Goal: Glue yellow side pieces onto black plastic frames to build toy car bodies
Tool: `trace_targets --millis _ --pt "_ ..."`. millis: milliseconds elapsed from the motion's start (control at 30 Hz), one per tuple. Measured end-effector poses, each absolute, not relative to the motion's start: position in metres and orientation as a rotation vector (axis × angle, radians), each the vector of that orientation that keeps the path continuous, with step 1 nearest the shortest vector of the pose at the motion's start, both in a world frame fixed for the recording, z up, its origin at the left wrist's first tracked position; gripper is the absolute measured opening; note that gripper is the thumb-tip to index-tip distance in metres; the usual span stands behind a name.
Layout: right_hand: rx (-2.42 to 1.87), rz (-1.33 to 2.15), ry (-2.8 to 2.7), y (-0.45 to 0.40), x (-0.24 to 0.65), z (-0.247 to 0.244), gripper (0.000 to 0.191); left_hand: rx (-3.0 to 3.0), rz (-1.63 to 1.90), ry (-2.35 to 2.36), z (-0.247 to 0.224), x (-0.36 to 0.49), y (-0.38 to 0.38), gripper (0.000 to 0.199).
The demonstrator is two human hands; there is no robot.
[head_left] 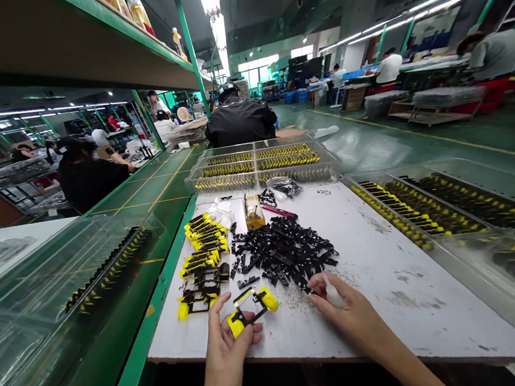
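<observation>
My left hand (231, 345) grips a yellow-and-black plastic frame (253, 310) by its yellow left end, above the front of the white board. In my right hand (345, 307) is a small white bottle with a narrow tip (333, 293). The thumb and index finger of that hand pinch at a small black plastic piece (306, 290), by the edge of a heap of black plastic pieces (286, 245). Left of the heap, a row of yellow-and-black frames (203, 242) lies close together.
The white board (380, 290) bears a small yellow box (254, 217), a red pen (279, 211) and a plastic bag (283, 187). Clear trays of yellow-and-black parts stand at the back (259, 183), right (440, 246) and left (118, 233). A person in black (240, 120) sits ahead.
</observation>
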State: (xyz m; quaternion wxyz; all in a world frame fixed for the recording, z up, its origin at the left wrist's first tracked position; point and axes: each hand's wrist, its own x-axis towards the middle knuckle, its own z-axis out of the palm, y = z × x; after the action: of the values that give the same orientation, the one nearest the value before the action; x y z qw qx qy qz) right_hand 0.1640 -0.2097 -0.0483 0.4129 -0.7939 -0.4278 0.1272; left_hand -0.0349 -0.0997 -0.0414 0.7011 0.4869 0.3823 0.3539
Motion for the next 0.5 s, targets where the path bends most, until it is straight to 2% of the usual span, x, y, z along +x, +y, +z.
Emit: trace_targets --millis 67,200,500 --pt "-1.954 0.347 -1.026 -0.213 0.163 -0.048 0.016 1.123 0.766 0.836 -0.043 -0.033 -0.101 0.063" --pt "-1.874 0.458 -0.986 -0.218 0.158 -0.047 0.022 1.271 0.711 0.816 -0.051 -0.027 -0.101 0.031" --pt "-1.622 0.534 -1.024 -0.225 0.131 -0.04 0.037 1.753 0.757 0.721 -0.057 -0.001 -0.121 0.024"
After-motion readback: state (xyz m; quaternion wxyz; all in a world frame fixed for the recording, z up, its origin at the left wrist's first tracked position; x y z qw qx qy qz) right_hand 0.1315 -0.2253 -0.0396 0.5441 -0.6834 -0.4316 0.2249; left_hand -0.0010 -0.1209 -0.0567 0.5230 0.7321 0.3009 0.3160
